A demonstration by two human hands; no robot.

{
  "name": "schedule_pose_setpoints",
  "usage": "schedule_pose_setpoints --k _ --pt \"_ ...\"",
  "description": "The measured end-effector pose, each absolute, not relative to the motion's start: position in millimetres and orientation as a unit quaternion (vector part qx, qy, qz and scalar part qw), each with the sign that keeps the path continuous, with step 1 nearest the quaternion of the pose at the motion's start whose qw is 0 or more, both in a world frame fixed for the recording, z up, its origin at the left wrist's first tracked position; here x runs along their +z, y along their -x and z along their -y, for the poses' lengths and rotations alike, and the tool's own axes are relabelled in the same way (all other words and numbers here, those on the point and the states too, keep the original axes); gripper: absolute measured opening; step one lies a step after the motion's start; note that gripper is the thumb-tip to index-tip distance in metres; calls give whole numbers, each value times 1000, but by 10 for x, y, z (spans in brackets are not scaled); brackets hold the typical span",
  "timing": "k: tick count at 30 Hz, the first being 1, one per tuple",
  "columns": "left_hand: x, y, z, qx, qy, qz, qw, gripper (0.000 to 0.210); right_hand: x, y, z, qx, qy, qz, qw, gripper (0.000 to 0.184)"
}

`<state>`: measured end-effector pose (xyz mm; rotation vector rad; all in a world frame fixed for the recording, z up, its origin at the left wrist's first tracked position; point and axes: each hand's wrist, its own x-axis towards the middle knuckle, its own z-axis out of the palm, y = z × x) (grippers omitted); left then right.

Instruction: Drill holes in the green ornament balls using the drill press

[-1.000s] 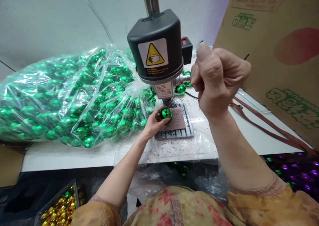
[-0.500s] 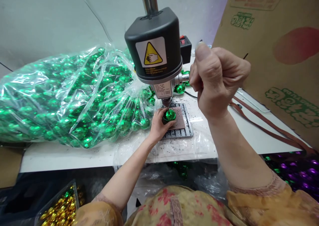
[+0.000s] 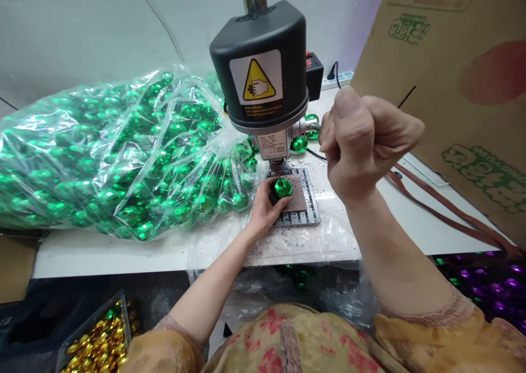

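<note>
A small black bench drill press (image 3: 261, 66) with a yellow warning sticker stands at the centre. Below its chuck (image 3: 278, 166), a shiny green faceted ball (image 3: 283, 188) rests on a brownish pad (image 3: 299, 195) over the slotted metal base (image 3: 313, 211). Thumb and fingers of my left hand (image 3: 265, 204) are wrapped around the ball's left and near sides. The thin bit reaches down to the top of the ball. My right hand (image 3: 365, 137) is closed in a fist around the press's feed lever (image 3: 311, 126); most of the lever is hidden behind the fingers.
A big clear bag of green balls (image 3: 123, 159) covers the left of the white table (image 3: 123, 258). On the right stand a large cardboard box (image 3: 452, 88) and a brown strap (image 3: 444, 206). Gold balls fill a bin (image 3: 96, 340) below; purple balls (image 3: 493, 285) lie lower right. Dark shavings surround the base.
The view has shifted slightly, with the press appearing a little further right. The bit now shows against the ball's top. Both hands keep their grips.
</note>
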<state>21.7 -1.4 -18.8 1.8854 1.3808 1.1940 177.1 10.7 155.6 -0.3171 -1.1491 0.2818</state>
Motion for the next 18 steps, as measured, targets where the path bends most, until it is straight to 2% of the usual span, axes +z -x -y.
schedule_pose_setpoints --k 18 --pt "-157 -225 8 444 -698 -498 259 52 1325 -1762 -214 33 89 553 828 55"
